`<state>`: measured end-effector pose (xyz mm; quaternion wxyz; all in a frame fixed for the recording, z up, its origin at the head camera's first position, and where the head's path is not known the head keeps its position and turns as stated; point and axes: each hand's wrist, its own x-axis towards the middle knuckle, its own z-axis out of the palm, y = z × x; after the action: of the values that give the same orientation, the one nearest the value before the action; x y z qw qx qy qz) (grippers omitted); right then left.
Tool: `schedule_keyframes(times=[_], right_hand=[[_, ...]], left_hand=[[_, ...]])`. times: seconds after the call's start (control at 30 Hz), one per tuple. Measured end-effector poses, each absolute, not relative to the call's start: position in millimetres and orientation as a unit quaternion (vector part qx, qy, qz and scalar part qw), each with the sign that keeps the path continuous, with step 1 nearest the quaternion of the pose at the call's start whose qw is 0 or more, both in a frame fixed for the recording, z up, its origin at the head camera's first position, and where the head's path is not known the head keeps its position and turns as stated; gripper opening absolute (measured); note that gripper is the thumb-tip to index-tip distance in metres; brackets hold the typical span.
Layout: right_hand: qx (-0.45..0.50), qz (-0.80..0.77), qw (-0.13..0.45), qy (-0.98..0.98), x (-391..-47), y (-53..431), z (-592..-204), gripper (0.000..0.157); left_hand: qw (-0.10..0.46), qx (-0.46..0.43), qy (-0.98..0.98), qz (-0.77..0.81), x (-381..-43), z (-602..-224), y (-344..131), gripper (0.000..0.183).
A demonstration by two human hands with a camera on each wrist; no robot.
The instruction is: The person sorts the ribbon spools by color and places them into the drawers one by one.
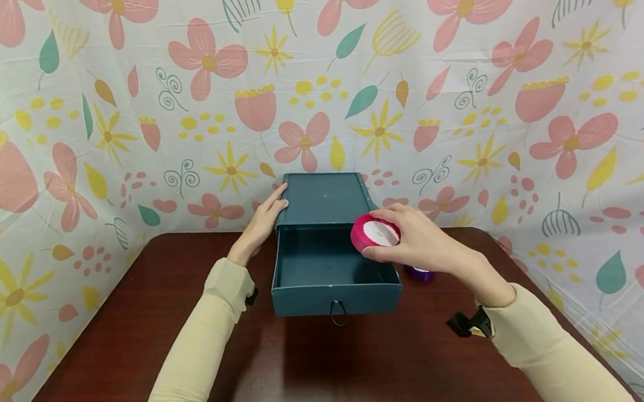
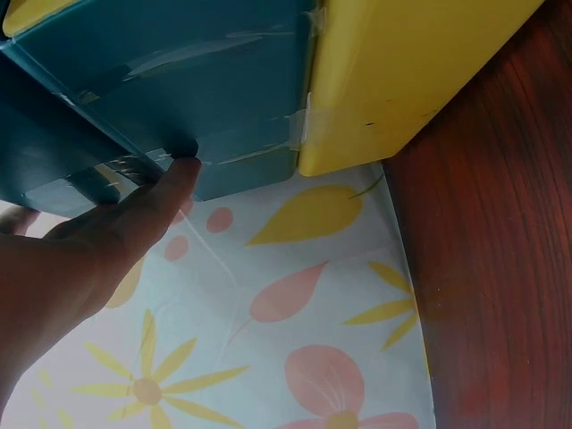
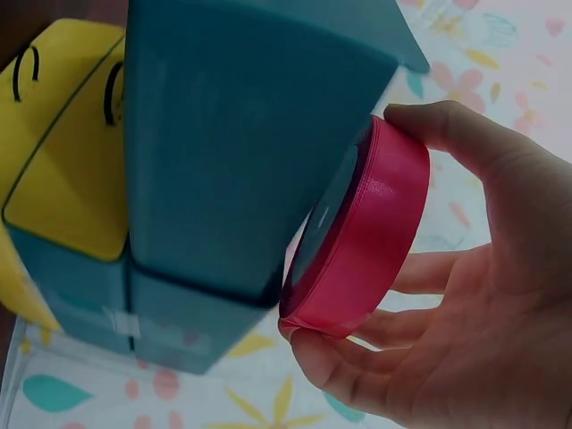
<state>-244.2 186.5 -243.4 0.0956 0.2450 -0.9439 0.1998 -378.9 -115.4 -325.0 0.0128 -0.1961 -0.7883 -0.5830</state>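
Note:
A blue-green drawer box (image 1: pixel 326 196) stands on the table with its top drawer (image 1: pixel 337 301) pulled out toward me. My left hand (image 1: pixel 263 222) rests against the box's left side near the back, and its fingertips touch the blue-green wall (image 2: pixel 214 98) in the left wrist view. Between thumb and fingers, my right hand (image 1: pixel 422 237) grips a roll of pink-red ribbon (image 1: pixel 360 232) by its rim. The roll is tilted, its white face showing, over the drawer's right edge. In the right wrist view, the ribbon roll (image 3: pixel 380 237) is beside the drawer's outer wall.
A purple roll (image 1: pixel 421 274) lies on the brown table (image 1: pixel 334 374) right of the box, partly hidden by the right hand. Yellow drawer fronts (image 3: pixel 80 143) with dark loops sit beneath the pulled-out drawer. Flowered cloth (image 1: pixel 301 65) hangs behind and at both sides.

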Motion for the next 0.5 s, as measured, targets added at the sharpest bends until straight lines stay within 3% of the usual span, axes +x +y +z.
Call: schedule_keyframes(times=[0.5], right_hand=[[0.308,0.199,0.088,-0.926,-243.4,152.6,-254.7,0.069]], left_hand=[[0.011,-0.202,-0.785,-0.585,-378.3,-323.7,-115.4,0.057]])
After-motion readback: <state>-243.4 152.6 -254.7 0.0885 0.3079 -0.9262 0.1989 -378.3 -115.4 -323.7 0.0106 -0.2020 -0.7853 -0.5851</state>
